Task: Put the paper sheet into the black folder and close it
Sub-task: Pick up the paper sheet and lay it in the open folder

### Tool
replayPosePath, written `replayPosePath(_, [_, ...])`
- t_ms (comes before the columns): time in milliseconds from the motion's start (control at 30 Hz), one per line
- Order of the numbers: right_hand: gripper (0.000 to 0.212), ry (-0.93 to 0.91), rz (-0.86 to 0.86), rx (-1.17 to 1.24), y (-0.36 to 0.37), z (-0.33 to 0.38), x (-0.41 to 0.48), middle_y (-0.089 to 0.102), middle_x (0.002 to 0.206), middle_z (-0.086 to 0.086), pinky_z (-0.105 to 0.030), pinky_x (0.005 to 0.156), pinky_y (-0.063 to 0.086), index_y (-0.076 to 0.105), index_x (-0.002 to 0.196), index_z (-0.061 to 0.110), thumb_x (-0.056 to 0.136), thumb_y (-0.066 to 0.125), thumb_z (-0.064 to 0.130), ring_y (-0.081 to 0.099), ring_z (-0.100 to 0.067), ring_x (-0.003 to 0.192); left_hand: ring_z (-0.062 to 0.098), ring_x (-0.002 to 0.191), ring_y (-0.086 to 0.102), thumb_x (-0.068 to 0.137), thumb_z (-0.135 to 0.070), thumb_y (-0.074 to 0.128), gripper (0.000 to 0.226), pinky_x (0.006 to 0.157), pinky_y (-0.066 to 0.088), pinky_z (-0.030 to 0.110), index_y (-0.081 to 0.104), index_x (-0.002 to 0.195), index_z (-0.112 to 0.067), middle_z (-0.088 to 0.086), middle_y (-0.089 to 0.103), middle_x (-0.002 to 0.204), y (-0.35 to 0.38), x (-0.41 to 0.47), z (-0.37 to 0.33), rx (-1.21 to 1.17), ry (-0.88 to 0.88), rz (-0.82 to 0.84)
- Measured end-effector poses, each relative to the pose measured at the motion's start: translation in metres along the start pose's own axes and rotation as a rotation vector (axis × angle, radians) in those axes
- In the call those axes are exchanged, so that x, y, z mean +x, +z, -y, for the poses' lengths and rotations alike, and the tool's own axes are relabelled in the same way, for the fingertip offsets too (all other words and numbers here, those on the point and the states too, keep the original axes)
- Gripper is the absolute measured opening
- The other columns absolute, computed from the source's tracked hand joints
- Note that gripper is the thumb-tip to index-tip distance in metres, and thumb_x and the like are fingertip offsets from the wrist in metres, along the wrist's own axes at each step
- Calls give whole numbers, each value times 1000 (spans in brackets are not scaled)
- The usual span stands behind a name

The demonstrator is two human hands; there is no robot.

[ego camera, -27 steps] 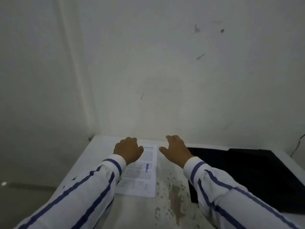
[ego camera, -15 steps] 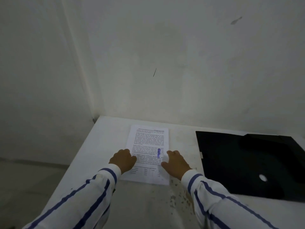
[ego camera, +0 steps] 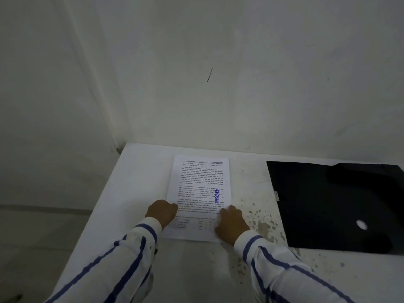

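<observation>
A printed paper sheet (ego camera: 200, 189) lies flat on the white bench (ego camera: 135, 182), set lengthwise away from the person, with a blue "APPROVED" stamp (ego camera: 217, 196) near its right edge. The left hand (ego camera: 161, 212) rests at the sheet's near left edge with fingers curled under; whether it pinches the paper cannot be told. The right hand (ego camera: 231, 224) lies palm down on the near right corner, fingers loosely spread, pressing rather than grasping. The black folder (ego camera: 332, 206) lies flat and apart to the right of the sheet. Brown stains (ego camera: 262, 224) speckle the bench between them. Both arms wear white sleeves (ego camera: 122, 259) with blue stripes.
</observation>
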State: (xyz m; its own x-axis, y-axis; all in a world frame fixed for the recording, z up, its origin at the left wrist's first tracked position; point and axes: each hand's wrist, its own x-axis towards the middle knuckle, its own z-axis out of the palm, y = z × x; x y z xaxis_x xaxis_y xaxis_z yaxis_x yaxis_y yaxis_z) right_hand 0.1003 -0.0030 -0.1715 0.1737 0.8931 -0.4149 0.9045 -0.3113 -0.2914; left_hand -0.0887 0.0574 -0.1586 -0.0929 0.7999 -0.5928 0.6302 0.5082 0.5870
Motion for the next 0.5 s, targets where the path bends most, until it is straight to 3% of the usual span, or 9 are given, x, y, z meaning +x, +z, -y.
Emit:
replayPosePath(200, [33,-11,-19,-4,1,-1,5,42,128,-14,-36,96,44,45,121,10,90,50,20,41,-28,116,36,87,62,85,-13,58,19,79,52,43,57,69,-5,21,63,89,-12,12,2,-262,-91,91])
replayPosePath(267, [35,-16,-19,-3,1,-1,5,42,128,-14,-36,97,44,44,122,10,90,52,21,41,-28,116,37,88,62,87,-6,56,18,85,54,48,57,70,-4,21,63,91,-14,12,-1,-303,-108,115])
replayPosePath(367, [36,-19,-26,20,0,-2,4,42,128,-13,-36,97,43,44,122,10,89,53,21,41,-27,116,35,81,60,91,0,52,22,76,52,43,54,70,-4,19,61,88,-11,11,-3,-328,-125,159])
replayPosePath(500, [36,18,-58,123,0,-6,5,44,126,-11,-34,96,45,46,120,11,87,54,25,43,-26,115,39,103,58,94,-4,50,16,95,48,46,55,79,0,25,58,107,-10,14,-2,-266,-92,146])
